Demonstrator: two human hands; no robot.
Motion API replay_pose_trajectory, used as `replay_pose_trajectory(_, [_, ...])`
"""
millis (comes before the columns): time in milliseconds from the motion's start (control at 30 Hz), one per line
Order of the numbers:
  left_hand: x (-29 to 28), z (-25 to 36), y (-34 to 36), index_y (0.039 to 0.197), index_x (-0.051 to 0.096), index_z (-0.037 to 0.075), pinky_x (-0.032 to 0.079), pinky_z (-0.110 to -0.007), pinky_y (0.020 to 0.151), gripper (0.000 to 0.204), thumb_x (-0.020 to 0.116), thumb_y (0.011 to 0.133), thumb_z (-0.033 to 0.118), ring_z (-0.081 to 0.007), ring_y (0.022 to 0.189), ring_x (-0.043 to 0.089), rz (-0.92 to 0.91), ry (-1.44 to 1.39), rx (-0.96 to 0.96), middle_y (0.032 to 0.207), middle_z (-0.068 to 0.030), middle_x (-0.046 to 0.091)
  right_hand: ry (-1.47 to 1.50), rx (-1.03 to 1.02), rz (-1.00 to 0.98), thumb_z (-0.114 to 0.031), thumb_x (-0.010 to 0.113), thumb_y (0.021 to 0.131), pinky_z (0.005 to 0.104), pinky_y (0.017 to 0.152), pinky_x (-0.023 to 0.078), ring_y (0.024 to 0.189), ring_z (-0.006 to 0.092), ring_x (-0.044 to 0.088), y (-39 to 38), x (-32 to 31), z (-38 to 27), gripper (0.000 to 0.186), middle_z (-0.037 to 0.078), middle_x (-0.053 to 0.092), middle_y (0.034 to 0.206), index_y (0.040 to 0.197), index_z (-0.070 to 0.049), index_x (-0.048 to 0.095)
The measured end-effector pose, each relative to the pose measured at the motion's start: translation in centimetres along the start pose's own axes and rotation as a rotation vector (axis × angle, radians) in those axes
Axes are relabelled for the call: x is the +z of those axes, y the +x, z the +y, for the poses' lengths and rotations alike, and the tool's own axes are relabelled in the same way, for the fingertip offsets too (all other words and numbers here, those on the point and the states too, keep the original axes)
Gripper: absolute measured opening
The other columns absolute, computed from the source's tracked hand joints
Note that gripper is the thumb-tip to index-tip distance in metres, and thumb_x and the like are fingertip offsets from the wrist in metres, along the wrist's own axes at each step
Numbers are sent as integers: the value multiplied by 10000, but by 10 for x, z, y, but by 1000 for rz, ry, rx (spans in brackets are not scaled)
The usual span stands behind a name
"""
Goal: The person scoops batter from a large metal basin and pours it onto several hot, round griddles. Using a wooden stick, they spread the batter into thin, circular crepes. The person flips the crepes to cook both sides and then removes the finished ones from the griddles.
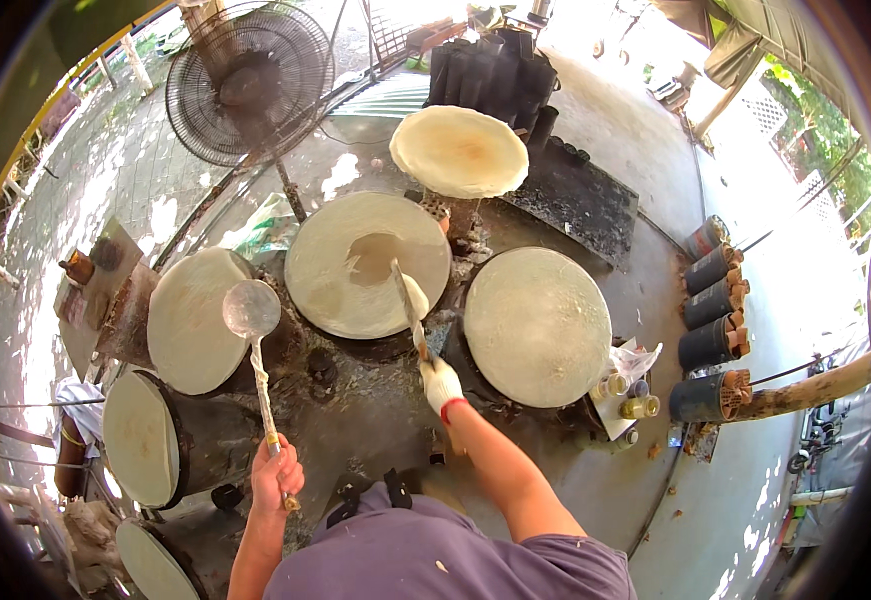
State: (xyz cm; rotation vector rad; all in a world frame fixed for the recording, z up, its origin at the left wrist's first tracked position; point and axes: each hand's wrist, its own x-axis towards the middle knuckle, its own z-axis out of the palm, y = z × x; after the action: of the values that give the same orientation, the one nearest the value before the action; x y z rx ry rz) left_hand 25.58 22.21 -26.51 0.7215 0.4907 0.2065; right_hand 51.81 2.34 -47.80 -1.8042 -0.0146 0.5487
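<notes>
My left hand, bare, is closed round the long handle of a ladle. The ladle's round metal bowl is raised near the left griddle. My right hand, in a white glove with a red cuff, grips a long flat spatula. Its blade lies over the right side of the middle griddle, beside a pale dollop of batter. Pale batter covers much of that griddle, with a browner patch in the middle. Farther off lies a round flatbread, browned at its centre. Right of the spatula is another pale-coated griddle.
More round griddles stand at lower left. A fan stands at far left. Black cylinders are piled at the back, near a dark board. Small jars sit at right, and dark canisters line the floor beyond.
</notes>
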Motion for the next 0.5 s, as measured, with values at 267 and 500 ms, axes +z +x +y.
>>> replay_pose_trajectory(267, [74, -38, 22, 1013, 490, 98, 365, -244, 472, 175, 575, 899, 200, -108, 533, 409, -99, -78, -92, 708, -6, 417, -414, -40, -101, -283, 479, 907, 419, 789, 461, 947, 411, 585, 27, -56, -44, 335, 268, 615, 943, 1118, -41, 573])
replay_pose_trajectory(500, [88, -42, 41, 1006, 493, 75, 366, -245, 461, 210, 605, 875, 195, -130, 574, 432, -74, -16, -103, 778, -32, 458, -380, -138, -509, -279, 518, 893, 403, 709, 461, 798, 359, 608, 0, -70, -43, 275, 202, 620, 829, 1014, -41, 585])
